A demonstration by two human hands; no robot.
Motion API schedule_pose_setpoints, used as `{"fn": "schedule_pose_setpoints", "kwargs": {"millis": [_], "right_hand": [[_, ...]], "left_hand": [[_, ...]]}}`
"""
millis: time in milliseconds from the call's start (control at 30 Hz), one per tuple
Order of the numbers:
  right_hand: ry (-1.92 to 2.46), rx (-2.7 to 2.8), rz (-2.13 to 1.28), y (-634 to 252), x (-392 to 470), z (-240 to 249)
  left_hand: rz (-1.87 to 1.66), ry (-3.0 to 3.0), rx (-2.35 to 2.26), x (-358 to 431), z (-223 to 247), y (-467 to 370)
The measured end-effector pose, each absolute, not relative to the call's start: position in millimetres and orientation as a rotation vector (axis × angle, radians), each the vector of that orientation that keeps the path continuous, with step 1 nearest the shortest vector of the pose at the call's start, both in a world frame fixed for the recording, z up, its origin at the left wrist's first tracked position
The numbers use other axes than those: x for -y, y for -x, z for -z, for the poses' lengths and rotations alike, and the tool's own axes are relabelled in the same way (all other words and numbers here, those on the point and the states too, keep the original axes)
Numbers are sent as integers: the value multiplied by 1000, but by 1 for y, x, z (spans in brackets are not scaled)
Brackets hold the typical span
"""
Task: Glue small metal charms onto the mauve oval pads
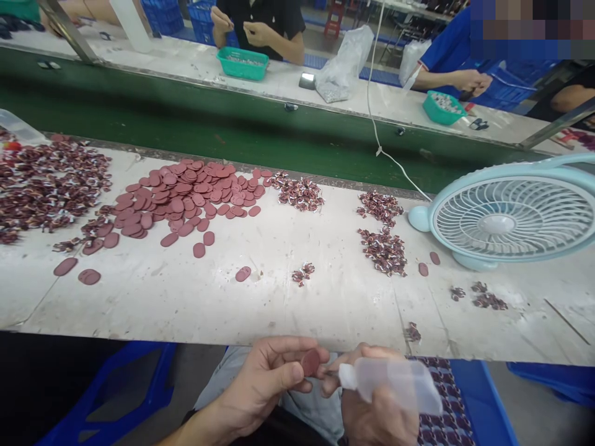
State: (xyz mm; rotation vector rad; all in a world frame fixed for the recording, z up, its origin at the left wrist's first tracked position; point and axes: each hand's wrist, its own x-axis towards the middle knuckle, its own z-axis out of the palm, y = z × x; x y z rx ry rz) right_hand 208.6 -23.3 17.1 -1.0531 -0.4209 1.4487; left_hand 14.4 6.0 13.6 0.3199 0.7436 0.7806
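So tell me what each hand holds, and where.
Left hand pinches a maroon oval disc by its edge. Right hand wraps the clear squeeze bottle around its body.

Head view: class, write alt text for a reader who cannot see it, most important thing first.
A person's left hand pinches a reddish-brown oval piece while the right hand holds a small clear plastic bottle with its tip at the piece. On the white worktable beyond lie a heap of similar ovals, piles of small dark-red parts and a pale blue fan.
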Motion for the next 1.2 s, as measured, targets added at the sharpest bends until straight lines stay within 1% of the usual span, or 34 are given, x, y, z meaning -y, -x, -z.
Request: {"fn": "schedule_pose_setpoints", "kwargs": {"millis": [100, 200, 267, 333, 367, 467, 500, 533, 567, 667, 700, 767, 867, 967, 1067, 1133, 1200], "right_hand": [[855, 65, -1556, -211, 2, -24], [505, -433, -1736, -220, -25, -18], [341, -614, -1783, -224, -35, -12], [313, -611, -1784, -224, -32, -10], [366, -547, -1778, -223, -26, -11], [743, -110, -1778, -225, 1, -15], [919, 105, -1713, -230, 11, -17], [1107, 325, -1574, -239, 18, -18], [1302, 537, -1360, -250, 24, -20], [1867, 995, -534, -296, 24, -21], [2019, 1077, -367, -311, 20, -21], [2180, 1158, -286, -335, 9, -19], [2193, 1215, -380, -347, -2, -15], [2162, 1235, -454, -339, 0, -16], [2117, 1070, -568, -317, 14, -28], [1958, 910, -753, -293, 26, -38], [1691, 789, -1001, -262, 35, -45]], "left_hand": [[-804, -312, -715, -7, -15, -13], [-813, -303, -732, -8, -15, -12], [-826, -297, -747, -8, -13, -11], [-841, -286, -766, -8, -11, -9], [-845, -280, -780, -8, -10, -8], [-849, -257, -852, -9, -10, -2], [-850, -255, -874, -9, -10, 1], [-849, -251, -893, -10, -10, 3], [-846, -248, -907, -10, -10, 6], [-825, -248, -895, -11, -7, 11], [-816, -251, -882, -11, -6, 11], [-802, -258, -851, -10, -5, 10], [-792, -257, -826, -10, -8, 4], [-775, -270, -826, -9, -12, -1], [-770, -299, -825, -7, -12, -4], [-770, -325, -833, -5, -9, -6], [-777, -371, -841, -2, -6, -9]]}}
